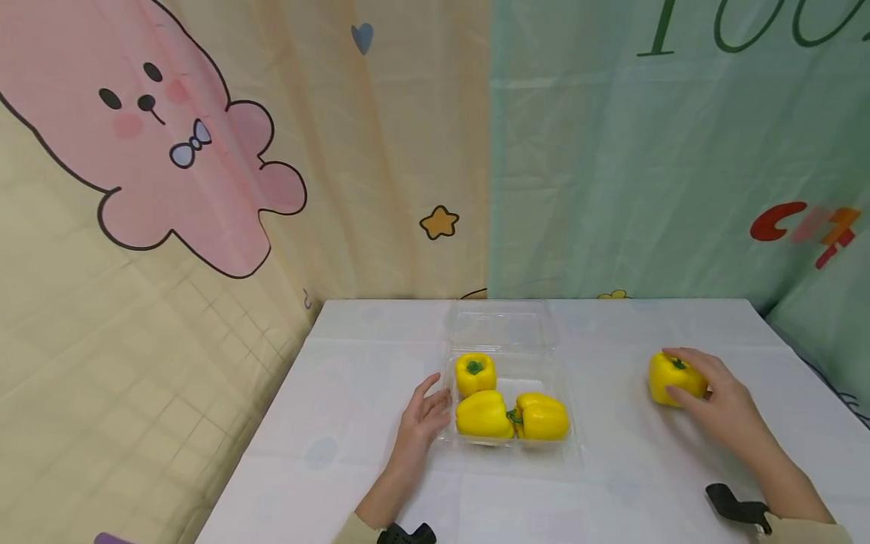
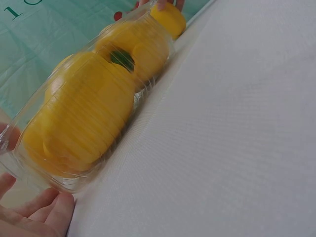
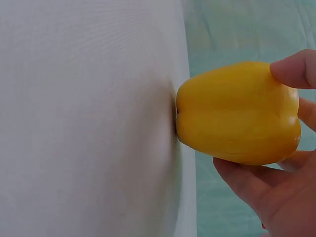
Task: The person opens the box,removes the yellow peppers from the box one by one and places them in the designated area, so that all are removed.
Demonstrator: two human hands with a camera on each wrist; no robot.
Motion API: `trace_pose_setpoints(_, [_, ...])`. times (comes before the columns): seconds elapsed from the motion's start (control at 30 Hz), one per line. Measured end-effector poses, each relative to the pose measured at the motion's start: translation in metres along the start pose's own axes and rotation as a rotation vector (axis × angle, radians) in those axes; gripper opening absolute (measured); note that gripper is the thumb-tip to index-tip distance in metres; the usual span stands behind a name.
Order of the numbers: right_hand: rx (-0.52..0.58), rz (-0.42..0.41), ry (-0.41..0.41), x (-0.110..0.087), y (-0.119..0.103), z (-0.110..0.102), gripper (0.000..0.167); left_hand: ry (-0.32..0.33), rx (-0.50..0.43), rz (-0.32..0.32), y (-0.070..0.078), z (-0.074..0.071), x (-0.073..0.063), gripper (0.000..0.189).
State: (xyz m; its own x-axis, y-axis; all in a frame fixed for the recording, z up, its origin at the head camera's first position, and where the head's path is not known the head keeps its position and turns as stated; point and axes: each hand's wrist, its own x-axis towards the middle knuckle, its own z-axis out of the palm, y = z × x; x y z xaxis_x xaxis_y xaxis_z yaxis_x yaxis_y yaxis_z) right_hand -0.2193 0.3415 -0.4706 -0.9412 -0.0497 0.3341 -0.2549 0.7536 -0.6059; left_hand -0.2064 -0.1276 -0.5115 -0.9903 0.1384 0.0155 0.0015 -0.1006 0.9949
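Three yellow bell peppers lie in a clear plastic clamshell box (image 1: 506,444) in the middle of the table. One pepper (image 1: 475,375) stands stem up at the back left; two more, the left pepper (image 1: 485,415) and the right pepper (image 1: 541,417), lie on their sides with stems facing each other. My left hand (image 1: 424,419) rests its fingers against the box's left side, fairly straight. Over to the right, my right hand (image 1: 720,400) grips a fourth bell pepper (image 3: 237,113) between thumb and fingers, its stem up and its base at the tabletop.
The box's transparent lid (image 1: 501,326) is folded back toward the far edge of the white-covered table (image 1: 340,393). Printed curtains (image 1: 612,166) hang behind the table. A black wrist strap piece (image 1: 737,505) shows by the right sleeve.
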Motion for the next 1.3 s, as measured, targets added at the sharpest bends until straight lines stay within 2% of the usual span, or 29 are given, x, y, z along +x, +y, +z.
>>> trace_pose_setpoints(0.1, [0.022, -0.016, -0.022, -0.0002, 0.0037, -0.0004, 0.053, 0.004, 0.004, -0.008, 0.0006, -0.0002, -0.0002, 0.063])
trace_pose_setpoints(0.3, [0.036, -0.058, -0.009, -0.0007, 0.0087, 0.0004, 0.048, 0.008, 0.017, -0.009, 0.0012, 0.0006, 0.0000, 0.063])
trace_pose_setpoints(0.67, [0.001, -0.089, -0.003, -0.0023, 0.0049, 0.0020, 0.051, 0.012, -0.004, -0.008, 0.0026, 0.0021, -0.0015, 0.065])
trace_pose_setpoints(1.3, [-0.008, -0.071, 0.026, -0.0028, 0.0010, 0.0059, 0.047, 0.004, 0.012, -0.004, 0.0015, 0.0013, -0.0018, 0.065])
